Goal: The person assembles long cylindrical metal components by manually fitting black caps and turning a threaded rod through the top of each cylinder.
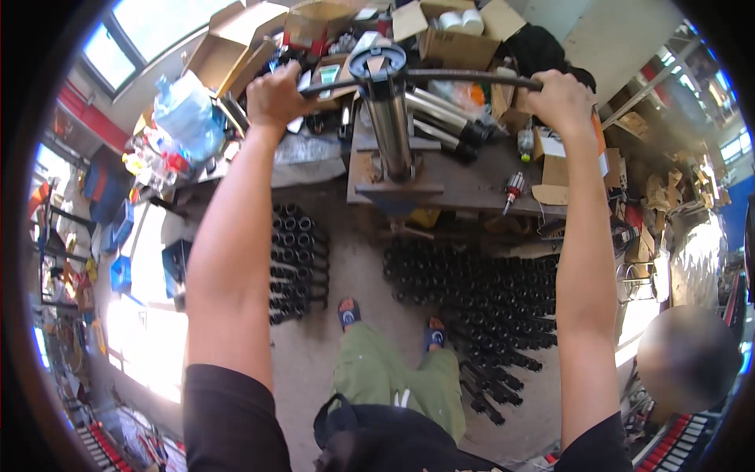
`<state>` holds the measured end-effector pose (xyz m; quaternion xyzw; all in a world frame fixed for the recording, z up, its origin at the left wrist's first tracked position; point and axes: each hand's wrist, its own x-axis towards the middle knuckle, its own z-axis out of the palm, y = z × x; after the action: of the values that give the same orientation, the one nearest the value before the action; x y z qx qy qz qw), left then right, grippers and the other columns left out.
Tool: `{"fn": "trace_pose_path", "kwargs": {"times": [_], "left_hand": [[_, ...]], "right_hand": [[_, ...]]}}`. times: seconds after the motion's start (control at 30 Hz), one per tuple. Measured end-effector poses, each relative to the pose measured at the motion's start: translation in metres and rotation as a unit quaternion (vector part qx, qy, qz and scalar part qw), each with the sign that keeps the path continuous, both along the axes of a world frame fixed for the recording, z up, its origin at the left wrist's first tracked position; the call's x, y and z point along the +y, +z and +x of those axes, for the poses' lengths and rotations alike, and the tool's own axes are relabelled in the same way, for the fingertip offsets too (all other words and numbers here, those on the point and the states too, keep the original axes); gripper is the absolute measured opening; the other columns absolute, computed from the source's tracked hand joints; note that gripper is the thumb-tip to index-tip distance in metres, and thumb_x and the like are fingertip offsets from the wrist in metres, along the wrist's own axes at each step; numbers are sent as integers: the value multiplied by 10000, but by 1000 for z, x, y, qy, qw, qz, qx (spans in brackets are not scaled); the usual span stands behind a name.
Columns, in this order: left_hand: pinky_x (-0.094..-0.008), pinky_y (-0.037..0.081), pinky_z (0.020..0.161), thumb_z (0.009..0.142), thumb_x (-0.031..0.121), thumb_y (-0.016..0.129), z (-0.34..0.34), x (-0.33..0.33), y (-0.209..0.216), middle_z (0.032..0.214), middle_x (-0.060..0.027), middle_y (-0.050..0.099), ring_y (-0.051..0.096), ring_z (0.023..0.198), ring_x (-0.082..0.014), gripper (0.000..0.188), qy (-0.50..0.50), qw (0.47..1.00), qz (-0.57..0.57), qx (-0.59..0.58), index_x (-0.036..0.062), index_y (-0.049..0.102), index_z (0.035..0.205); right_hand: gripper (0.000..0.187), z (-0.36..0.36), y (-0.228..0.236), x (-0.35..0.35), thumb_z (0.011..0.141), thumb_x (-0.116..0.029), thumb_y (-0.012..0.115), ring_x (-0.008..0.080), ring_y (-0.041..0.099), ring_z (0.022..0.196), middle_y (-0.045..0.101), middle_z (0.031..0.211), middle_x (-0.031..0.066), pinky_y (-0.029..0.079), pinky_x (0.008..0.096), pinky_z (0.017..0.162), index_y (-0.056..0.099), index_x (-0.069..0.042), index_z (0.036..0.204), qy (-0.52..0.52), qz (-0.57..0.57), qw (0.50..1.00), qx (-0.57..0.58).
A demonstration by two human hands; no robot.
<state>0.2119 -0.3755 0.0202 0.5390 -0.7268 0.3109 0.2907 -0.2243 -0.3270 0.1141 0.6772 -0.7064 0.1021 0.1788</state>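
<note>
Both my arms reach forward over a workbench. My left hand (275,96) is wrapped round the left end of a long dark two-handled bar (472,76). The right end of it is gripped by my right hand (561,101). Between my hands, a round ring-shaped head (363,64) sits at the top of a shiny metal tube (388,130). That tube stands nearly upright, its lower end in a metal clamp (399,191) at the bench's front edge. How the bar joins the ring I cannot tell.
Several metal tubes (440,118) lie on the workbench (472,182) near a small red-and-silver part (513,189). Open cardboard boxes (452,47) and a clear plastic jug (187,114) crowd the back. Rows of black tubular parts (472,279) cover the floor. Another person's head (688,358) is at right.
</note>
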Motion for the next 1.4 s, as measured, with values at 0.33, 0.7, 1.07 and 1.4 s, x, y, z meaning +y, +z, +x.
{"fn": "trace_pose_path", "kwargs": {"times": [0.33,0.7,1.07,1.4], "left_hand": [[-458,544,571,865,521,646,2,-27,-8,685,-115,682,691,648,-348,370,-70,996,-48,32,158,638,797],[-502,553,657,805,565,694,49,-104,-17,790,-139,721,711,765,-371,384,-124,992,-4,-9,184,657,840],[-464,561,630,764,409,720,8,-40,3,802,-118,678,690,718,-348,333,-180,981,61,27,121,592,872],[-447,430,927,688,277,748,-181,66,14,1015,-78,606,595,1019,-278,378,-398,866,188,-237,89,645,999]], "right_hand": [[351,13,4,44,836,-339,621,369,666,1028,696,1133,166,546,462,909,738,-239,1151,-61,2,998,34],[322,87,26,107,863,-223,565,339,685,1054,704,1105,205,540,448,924,735,-57,1081,-122,21,992,-6],[266,76,24,124,801,-383,714,343,711,842,726,870,141,565,446,779,773,-154,922,-124,8,992,7],[163,25,39,60,679,-288,768,262,707,739,704,713,78,504,365,757,758,-161,782,0,-44,999,-32]]}}
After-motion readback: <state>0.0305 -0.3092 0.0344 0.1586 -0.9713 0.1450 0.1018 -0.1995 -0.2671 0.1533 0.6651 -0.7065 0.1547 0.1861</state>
